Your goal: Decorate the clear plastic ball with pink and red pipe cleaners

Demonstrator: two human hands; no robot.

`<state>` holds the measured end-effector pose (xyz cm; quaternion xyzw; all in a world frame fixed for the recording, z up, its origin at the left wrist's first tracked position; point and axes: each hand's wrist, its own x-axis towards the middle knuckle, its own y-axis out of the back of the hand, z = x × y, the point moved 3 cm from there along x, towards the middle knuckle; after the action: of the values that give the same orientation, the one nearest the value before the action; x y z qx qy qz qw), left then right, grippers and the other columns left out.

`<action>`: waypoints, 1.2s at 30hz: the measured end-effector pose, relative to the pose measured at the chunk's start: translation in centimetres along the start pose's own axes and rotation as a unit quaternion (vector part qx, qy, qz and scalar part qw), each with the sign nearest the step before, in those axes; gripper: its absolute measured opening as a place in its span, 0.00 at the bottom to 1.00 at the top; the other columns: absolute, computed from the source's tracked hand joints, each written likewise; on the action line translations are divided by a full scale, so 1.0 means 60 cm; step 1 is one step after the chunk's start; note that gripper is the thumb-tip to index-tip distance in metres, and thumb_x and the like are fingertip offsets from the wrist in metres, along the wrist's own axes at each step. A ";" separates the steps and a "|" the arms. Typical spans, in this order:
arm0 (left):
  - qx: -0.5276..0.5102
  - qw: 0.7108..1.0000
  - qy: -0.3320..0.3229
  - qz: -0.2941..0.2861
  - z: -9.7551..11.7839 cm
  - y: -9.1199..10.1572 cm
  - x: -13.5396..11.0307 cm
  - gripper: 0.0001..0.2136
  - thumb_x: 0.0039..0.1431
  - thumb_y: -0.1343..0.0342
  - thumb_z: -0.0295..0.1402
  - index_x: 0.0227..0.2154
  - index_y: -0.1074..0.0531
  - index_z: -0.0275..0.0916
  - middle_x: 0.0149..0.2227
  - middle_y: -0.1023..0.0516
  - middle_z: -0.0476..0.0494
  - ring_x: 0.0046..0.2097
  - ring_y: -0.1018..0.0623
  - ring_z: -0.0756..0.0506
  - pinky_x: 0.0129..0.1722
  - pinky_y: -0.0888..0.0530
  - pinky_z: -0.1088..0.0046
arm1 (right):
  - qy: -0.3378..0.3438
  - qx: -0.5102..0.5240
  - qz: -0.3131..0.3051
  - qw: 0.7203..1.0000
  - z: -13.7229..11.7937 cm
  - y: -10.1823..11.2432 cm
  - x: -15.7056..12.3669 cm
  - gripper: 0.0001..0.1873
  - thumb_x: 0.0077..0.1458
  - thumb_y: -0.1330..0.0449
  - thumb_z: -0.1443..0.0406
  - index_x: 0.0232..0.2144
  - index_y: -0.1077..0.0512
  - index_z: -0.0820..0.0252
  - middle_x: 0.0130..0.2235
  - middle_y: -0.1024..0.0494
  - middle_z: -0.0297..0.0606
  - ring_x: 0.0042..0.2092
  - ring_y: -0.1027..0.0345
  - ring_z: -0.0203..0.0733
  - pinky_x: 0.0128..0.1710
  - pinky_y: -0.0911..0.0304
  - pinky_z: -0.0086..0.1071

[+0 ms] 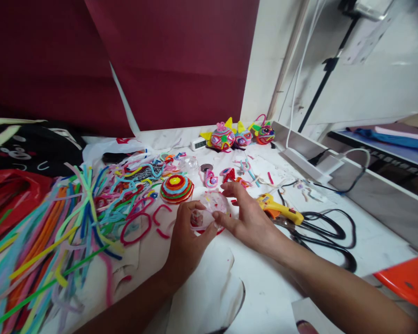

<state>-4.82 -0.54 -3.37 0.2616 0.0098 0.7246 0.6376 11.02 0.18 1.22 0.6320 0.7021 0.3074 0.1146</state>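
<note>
My left hand (pixel 187 241) is closed on a small clear plastic piece (pixel 202 219), pinched between thumb and fingers. My right hand (pixel 245 218) comes in from the right with its fingers apart, its thumb tip at the edge of that piece. A clear round plastic shell (pixel 214 202) with pink and red bits lies just beyond, between the hands. It is partly covered by the fingers. To its left sits a dome wound in striped rings of fuzzy stems (pixel 176 189). Beside my right wrist lies a yellow glue gun (pixel 282 208).
Bundled pipe cleaners (pixel 66 232) spread over the left side. Black-handled scissors (pixel 325 232) and a cable lie at right. Finished colourful figures (pixel 223 138) and a small white digital display (pixel 198 144) stand at the back. A power strip (pixel 308 163) runs along the right edge.
</note>
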 end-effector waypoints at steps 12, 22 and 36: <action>-0.013 1.000 0.018 -0.009 -0.004 -0.002 0.000 0.16 0.50 0.40 0.29 0.41 0.38 0.44 0.41 0.31 0.48 0.42 0.28 0.46 0.42 0.30 0.67 | 0.010 -0.013 -0.003 1.000 0.002 0.001 0.000 0.28 0.53 0.38 0.63 0.54 0.42 0.59 0.54 0.30 0.47 0.54 0.34 0.48 0.51 0.36 0.44; -0.024 0.999 0.031 -0.011 -0.006 -0.001 0.001 0.17 0.49 0.40 0.29 0.41 0.37 0.44 0.41 0.31 0.48 0.42 0.28 0.46 0.41 0.31 0.68 | 0.026 -0.009 -0.006 1.000 0.005 0.001 -0.001 0.29 0.52 0.38 0.64 0.54 0.43 0.59 0.53 0.30 0.48 0.54 0.34 0.48 0.51 0.37 0.44; -0.060 0.997 0.041 -0.035 -0.003 0.004 0.002 0.14 0.53 0.43 0.28 0.41 0.37 0.44 0.36 0.34 0.52 0.35 0.32 0.49 0.36 0.33 0.72 | 0.027 -0.013 -0.018 0.999 0.005 0.001 -0.003 0.30 0.52 0.38 0.64 0.55 0.43 0.59 0.54 0.30 0.48 0.55 0.35 0.48 0.53 0.37 0.44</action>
<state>-5.13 -0.40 -3.39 0.1929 0.0014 0.7109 0.6763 11.28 0.10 0.98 0.6093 0.7120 0.3314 0.1096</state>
